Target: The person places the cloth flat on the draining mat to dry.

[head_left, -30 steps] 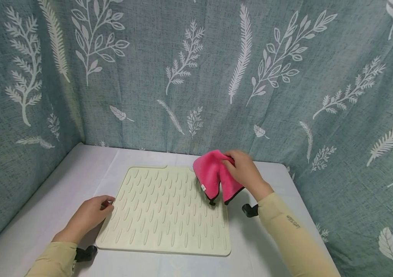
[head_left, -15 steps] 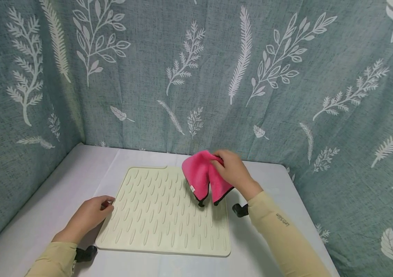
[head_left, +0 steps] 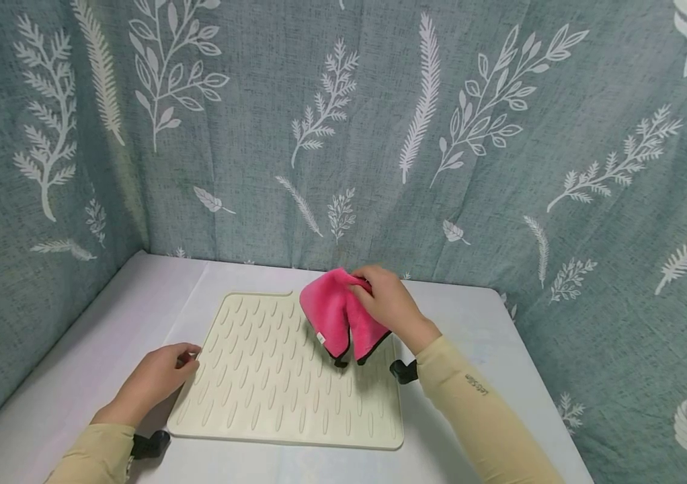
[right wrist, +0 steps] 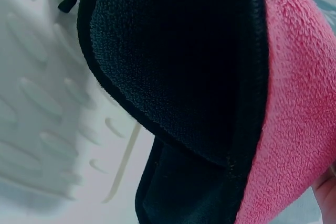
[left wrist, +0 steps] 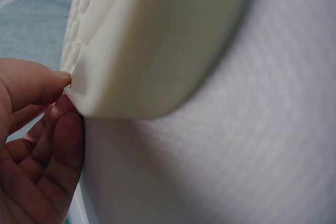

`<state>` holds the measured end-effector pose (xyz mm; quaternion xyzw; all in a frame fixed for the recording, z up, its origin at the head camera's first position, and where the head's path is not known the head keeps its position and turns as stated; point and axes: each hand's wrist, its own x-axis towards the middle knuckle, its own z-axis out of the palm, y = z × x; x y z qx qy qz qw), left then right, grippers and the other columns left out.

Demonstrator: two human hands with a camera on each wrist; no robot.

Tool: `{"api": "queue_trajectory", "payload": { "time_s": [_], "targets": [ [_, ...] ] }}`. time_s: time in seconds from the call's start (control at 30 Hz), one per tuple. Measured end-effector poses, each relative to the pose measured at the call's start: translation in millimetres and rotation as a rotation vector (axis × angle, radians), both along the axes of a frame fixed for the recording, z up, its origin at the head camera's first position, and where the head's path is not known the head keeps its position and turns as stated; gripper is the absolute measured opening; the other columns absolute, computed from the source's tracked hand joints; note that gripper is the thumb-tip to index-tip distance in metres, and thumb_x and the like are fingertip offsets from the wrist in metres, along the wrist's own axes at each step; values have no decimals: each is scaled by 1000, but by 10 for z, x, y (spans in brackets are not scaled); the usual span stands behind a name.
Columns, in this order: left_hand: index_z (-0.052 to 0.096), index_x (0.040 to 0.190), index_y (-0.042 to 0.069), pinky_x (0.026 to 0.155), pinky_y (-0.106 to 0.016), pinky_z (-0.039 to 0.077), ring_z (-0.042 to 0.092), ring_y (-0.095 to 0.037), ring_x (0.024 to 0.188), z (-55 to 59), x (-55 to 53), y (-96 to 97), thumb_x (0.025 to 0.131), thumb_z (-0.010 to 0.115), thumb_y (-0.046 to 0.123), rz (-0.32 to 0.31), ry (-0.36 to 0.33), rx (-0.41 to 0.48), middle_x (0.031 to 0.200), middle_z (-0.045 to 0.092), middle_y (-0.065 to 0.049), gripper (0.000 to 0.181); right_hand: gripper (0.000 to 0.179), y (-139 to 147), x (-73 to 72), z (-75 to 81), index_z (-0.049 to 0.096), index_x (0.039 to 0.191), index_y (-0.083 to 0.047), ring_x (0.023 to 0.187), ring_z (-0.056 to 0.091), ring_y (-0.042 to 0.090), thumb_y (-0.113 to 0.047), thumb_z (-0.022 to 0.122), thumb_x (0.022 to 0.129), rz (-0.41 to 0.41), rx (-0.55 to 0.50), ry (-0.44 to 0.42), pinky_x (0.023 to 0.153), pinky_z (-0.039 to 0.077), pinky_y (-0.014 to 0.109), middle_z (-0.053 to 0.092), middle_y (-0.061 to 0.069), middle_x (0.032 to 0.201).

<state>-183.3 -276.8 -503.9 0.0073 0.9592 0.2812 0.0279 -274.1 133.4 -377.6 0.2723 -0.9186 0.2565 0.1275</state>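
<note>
A pink cloth [head_left: 333, 312] with black edging and a dark inner side [right wrist: 173, 66] hangs in folds over the right part of a cream ridged mat [head_left: 271, 376]. My right hand [head_left: 384, 298] pinches the cloth at its top; in the right wrist view only a bit of that hand [right wrist: 326, 195] shows at the right edge. At the mat's left edge is my left hand [head_left: 152, 376]. The left wrist view shows that hand [left wrist: 39, 129] pinching the mat's edge [left wrist: 113, 66] between its fingertips. Whether the cloth's lower corners touch the mat cannot be told.
The mat lies on a white-covered table [head_left: 458, 323]. Blue-green curtains [head_left: 247, 134] with white leaf prints stand behind it and at both sides. A black wrist-worn piece [head_left: 151, 444] sits at the left sleeve, another black piece [head_left: 404, 372] at the right.
My right hand has moved left with the pink cloth, which now hangs farther over the mat. My left hand and the mat have stayed in place.
</note>
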Motion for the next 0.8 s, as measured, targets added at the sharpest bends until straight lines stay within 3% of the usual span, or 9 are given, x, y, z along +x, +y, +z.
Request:
{"api": "queue_trajectory", "payload": {
  "time_s": [0.53,0.8],
  "targets": [
    [62,123,-6,72,-45,52,63,-25,85,37,20,25,94,64,13,-16,-1,8,97,66,-9,35,24,-201,63,-51,68,117,-12,82,53,11,-25,65,97,30,-9,-20,70,48,28,63,-1,104],
    [62,124,-6,71,-44,53,63,-25,86,29,7,-3,95,63,15,-16,-16,16,98,66,-9,36,22,-244,77,-39,68,115,-11,80,52,10,-23,66,97,45,-35,1,70,47,27,61,-3,98]
  ]
}}
